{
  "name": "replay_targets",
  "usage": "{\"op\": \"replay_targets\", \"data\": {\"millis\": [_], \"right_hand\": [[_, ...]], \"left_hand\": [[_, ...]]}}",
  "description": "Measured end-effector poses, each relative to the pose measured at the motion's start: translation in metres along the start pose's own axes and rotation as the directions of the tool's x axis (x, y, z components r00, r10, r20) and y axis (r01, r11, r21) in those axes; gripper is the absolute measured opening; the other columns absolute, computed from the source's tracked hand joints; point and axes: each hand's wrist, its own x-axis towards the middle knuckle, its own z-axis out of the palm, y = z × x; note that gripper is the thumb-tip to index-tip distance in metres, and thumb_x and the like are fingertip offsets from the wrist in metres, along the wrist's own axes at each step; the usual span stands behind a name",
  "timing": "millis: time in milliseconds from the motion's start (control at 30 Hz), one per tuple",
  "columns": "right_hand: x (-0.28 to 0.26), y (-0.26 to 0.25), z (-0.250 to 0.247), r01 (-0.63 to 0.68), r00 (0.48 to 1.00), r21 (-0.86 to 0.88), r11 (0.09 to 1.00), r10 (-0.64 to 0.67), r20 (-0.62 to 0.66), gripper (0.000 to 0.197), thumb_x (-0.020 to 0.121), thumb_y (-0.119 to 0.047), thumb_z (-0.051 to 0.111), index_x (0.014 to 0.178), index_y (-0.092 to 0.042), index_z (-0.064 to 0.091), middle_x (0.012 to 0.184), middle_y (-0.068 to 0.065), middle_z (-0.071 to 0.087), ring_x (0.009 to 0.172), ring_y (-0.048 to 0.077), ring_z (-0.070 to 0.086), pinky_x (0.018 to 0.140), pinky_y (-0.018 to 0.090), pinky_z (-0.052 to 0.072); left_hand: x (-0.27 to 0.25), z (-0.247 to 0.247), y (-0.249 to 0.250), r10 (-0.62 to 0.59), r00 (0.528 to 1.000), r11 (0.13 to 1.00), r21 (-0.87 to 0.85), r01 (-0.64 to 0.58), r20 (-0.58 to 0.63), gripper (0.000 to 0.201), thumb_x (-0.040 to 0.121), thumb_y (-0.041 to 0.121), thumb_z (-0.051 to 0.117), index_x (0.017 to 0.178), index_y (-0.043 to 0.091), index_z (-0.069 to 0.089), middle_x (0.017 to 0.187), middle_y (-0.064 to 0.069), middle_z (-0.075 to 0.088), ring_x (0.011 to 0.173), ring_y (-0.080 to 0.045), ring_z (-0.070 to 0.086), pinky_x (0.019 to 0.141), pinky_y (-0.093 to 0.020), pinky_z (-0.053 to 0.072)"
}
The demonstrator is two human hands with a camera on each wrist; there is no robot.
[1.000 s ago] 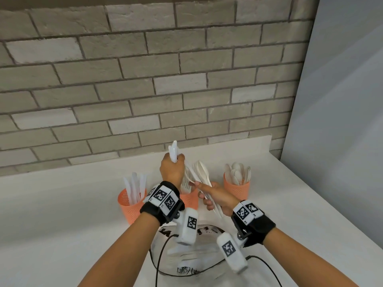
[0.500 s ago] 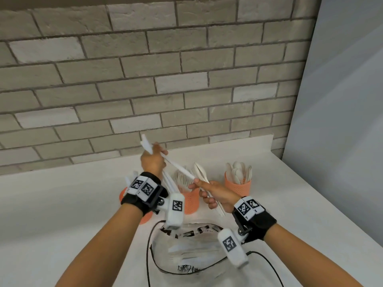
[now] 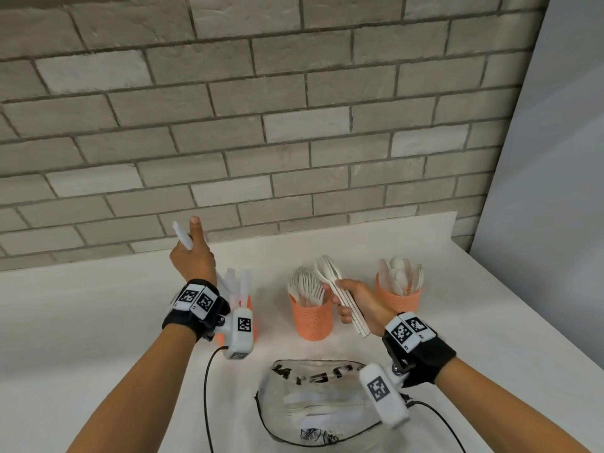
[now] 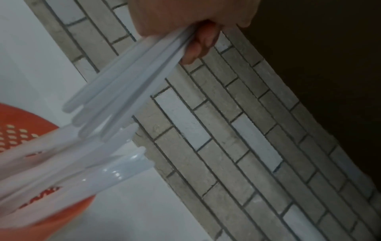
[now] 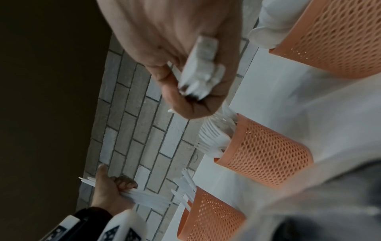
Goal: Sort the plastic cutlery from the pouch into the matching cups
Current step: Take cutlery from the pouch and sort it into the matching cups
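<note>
My left hand (image 3: 192,255) grips a bundle of white plastic knives (image 4: 128,91) just above the left orange cup (image 3: 245,308), their lower ends angled down at the knives standing in it. My right hand (image 3: 348,304) grips a bundle of white spoons (image 3: 330,273) by the handles, in front of and between the middle and right cups. The middle cup (image 3: 312,320) holds forks and the right cup (image 3: 400,297) holds spoons. The clear pouch (image 3: 313,403) lies near me with more white cutlery inside.
All three cups stand in a row on the white counter (image 3: 81,322), close to the grey brick wall (image 3: 294,125). A plain grey wall (image 3: 555,158) closes off the right side. Black wrist-camera cables (image 3: 206,387) trail beside the pouch.
My left hand has carried the knives leftward from above the middle cup to above the left cup. My right hand keeps its hold on the spoons and has barely moved.
</note>
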Motion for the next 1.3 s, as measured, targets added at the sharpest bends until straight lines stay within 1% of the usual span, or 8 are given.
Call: {"op": "replay_targets", "data": {"millis": [333,467,733,867,1000,1133,1200,1300], "right_hand": [[-0.005,-0.007,-0.001,0.005,0.997,-0.017,1.0,-0.004,0.074,0.022,0.101,-0.023,0.035,0.109,-0.012,0.052,0.059,0.0,0.046,0.047,0.011,0.05,0.06,0.03,0.047],[-0.003,-0.006,0.002,-0.013,0.998,-0.042,0.999,0.015,0.056,0.026,0.099,-0.028,0.031,0.102,-0.017,0.055,0.053,-0.003,0.043,0.041,0.01,0.04,0.048,0.025,0.04],[-0.001,-0.001,0.012,0.015,0.998,-0.068,0.998,-0.011,0.063,0.028,0.097,-0.032,0.03,0.102,-0.016,0.052,0.046,-0.008,0.038,0.031,0.004,0.028,0.033,0.015,0.023],[-0.002,-0.001,0.014,0.04,0.998,-0.071,0.997,-0.037,0.052,0.024,0.098,-0.033,0.033,0.089,-0.015,0.047,0.046,-0.006,0.045,0.03,0.003,0.029,0.031,0.014,0.023],[-0.002,0.002,0.016,0.072,0.996,-0.079,0.994,-0.068,0.053,0.025,0.098,-0.03,0.033,0.086,-0.013,0.046,0.051,-0.003,0.049,0.03,0.003,0.03,0.031,0.014,0.024],[-0.003,0.006,0.019,0.11,0.993,-0.067,0.992,-0.106,0.058,0.021,0.099,-0.029,0.035,0.091,-0.012,0.044,0.059,-0.001,0.049,0.032,0.003,0.032,0.031,0.014,0.026],[-0.004,0.007,0.021,0.137,0.99,-0.065,0.988,-0.134,0.044,0.021,0.099,-0.03,0.037,0.091,-0.012,0.044,0.061,0.0,0.049,0.032,0.003,0.033,0.031,0.014,0.027],[-0.005,0.009,0.022,0.168,0.986,-0.093,0.981,-0.167,0.017,0.021,0.098,-0.032,0.042,0.1,-0.011,0.045,0.062,-0.001,0.049,0.032,0.003,0.034,0.031,0.014,0.029]], "left_hand": [[-0.01,-0.008,-0.055,-0.012,0.981,0.945,0.324,-0.052,0.193,0.053,0.091,0.045,0.05,0.057,0.005,0.044,0.055,-0.013,0.05,0.055,-0.025,0.048,0.059,-0.029,0.039],[-0.019,-0.017,-0.078,-0.026,0.976,0.924,0.378,-0.06,0.218,0.031,0.087,0.03,0.061,0.074,0.006,0.046,0.072,-0.016,0.054,0.068,-0.024,0.048,0.064,-0.028,0.037],[-0.018,-0.022,-0.079,-0.006,0.963,0.856,0.5,-0.134,0.268,0.03,0.092,0.027,0.055,0.073,0.005,0.049,0.079,-0.015,0.05,0.078,-0.028,0.048,0.074,-0.033,0.039],[-0.025,-0.022,-0.066,0.121,0.958,0.796,0.551,-0.25,0.259,0.026,0.086,0.023,0.062,0.108,0.008,0.061,0.123,-0.018,0.047,0.119,-0.034,0.041,0.098,-0.039,0.037],[-0.05,-0.007,-0.037,0.277,0.903,0.85,0.355,-0.39,0.329,0.02,0.087,0.007,0.055,0.106,0.006,0.062,0.108,-0.009,0.054,0.102,-0.021,0.05,0.083,-0.025,0.037],[-0.083,0.006,-0.024,0.047,0.786,0.926,0.267,-0.266,0.617,0.014,0.089,0.005,0.053,0.098,0.005,0.064,0.084,0.002,0.061,0.078,-0.012,0.056,0.065,-0.006,0.043],[-0.097,0.01,-0.025,-0.077,0.704,0.919,0.324,-0.224,0.706,0.014,0.09,0.019,0.056,0.093,0.008,0.065,0.083,-0.001,0.065,0.076,-0.012,0.059,0.065,-0.014,0.045],[-0.113,0.012,-0.027,-0.173,0.671,0.924,0.355,-0.142,0.721,0.025,0.089,0.035,0.058,0.085,0.011,0.065,0.074,0.002,0.064,0.059,-0.004,0.058,0.052,-0.012,0.041]]}}
